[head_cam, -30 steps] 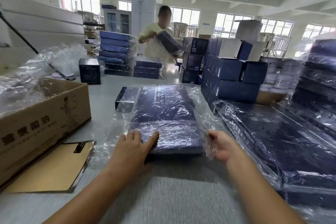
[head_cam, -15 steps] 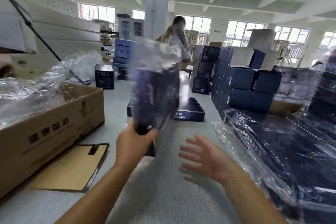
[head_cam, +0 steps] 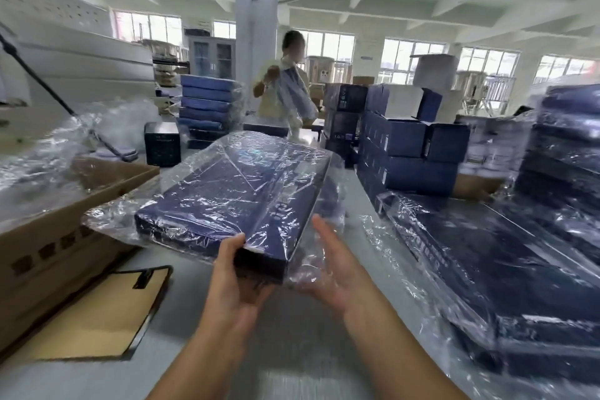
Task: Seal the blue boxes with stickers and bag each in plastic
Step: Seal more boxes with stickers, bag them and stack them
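Note:
A flat dark blue box (head_cam: 227, 201) inside a clear plastic bag (head_cam: 107, 221) hangs in the air above the grey table (head_cam: 292, 351), lying nearly level. My left hand (head_cam: 237, 286) grips its near corner, thumb on top and fingers underneath. My right hand (head_cam: 331, 266) is beside the box's right edge with fingers straight, under the loose plastic; whether it touches the box I cannot tell. A stack of bagged blue boxes (head_cam: 506, 276) lies at the right.
An open cardboard carton (head_cam: 65, 237) with plastic bags stands at the left, a clipboard (head_cam: 97, 318) in front of it. Stacked blue cartons (head_cam: 409, 146) and more bagged boxes (head_cam: 207, 107) stand further back. A person (head_cam: 285, 88) works across the table.
The bagged box lay flat on the table, was swung upright by my left hand, and is now held level in the air. My right hand let go of the bag and moved beside the box.

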